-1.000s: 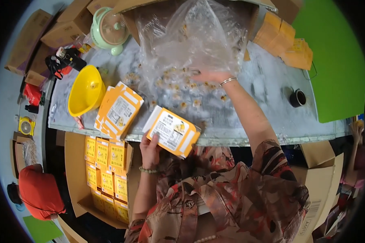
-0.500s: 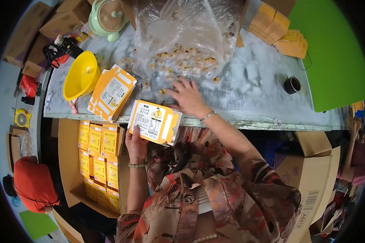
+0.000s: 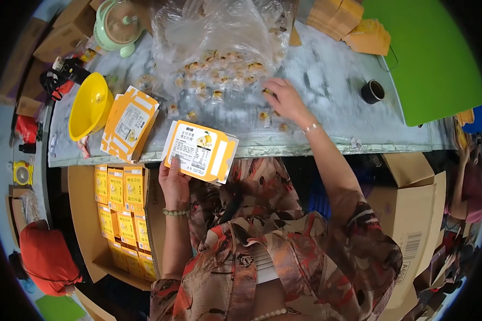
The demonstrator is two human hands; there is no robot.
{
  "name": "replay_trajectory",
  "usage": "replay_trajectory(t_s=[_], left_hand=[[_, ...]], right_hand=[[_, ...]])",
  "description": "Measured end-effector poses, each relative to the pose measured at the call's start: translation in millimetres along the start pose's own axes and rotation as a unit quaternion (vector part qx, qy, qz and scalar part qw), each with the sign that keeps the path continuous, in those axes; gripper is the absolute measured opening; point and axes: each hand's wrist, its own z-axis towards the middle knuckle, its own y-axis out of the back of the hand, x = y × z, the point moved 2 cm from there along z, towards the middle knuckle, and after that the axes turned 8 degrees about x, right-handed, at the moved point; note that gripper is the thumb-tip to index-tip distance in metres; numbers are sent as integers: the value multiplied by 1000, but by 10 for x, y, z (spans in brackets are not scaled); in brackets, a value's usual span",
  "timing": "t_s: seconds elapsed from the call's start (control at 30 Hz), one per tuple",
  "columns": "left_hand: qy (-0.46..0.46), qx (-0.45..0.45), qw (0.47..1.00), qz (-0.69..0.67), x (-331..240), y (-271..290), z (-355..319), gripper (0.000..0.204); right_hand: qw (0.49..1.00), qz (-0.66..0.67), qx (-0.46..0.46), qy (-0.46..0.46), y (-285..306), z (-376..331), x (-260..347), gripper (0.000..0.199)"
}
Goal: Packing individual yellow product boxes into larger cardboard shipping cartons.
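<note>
Carton (image 3: 201,151), yellow/white, gripped in left hand (image 3: 174,179) at table edge (image 3: 305,147), long axis tilted down to the right. Right hand (image 3: 284,99) further out, fingers curled on loose wrapped sweets (image 3: 219,80) by clear bag (image 3: 219,37), up-right of carton, nearer than left.

Left hand (image 3: 174,182) raised in a closed grip; right hand (image 3: 284,99) stretched forward, fingers spread downward.

An orange-and-white carton (image 3: 201,151) with a yellow fruit picture sits near a matching flat stack (image 3: 129,124), a bright yellow funnel (image 3: 89,105), a pale green teapot (image 3: 118,24), a grey-marbled bench (image 3: 332,85), a green board (image 3: 428,53) and red-brown floral sleeves (image 3: 353,224).
</note>
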Motion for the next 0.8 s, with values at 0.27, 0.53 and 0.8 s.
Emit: replay_trajectory(t_s=[0.27,0.53,0.8], left_hand=[[-19,-16,1000,4,-132,150,-1,17],[-49,-46,997,-24,-233,369,-25,14],[-36,-81,996,-22,-238,286,-86,17]], right_hand=[[986,92,133,39,131,-87,62,15],[990,118,12,-71,102,151,105,13],[986,-159,50,-10,-708,517,736,20]])
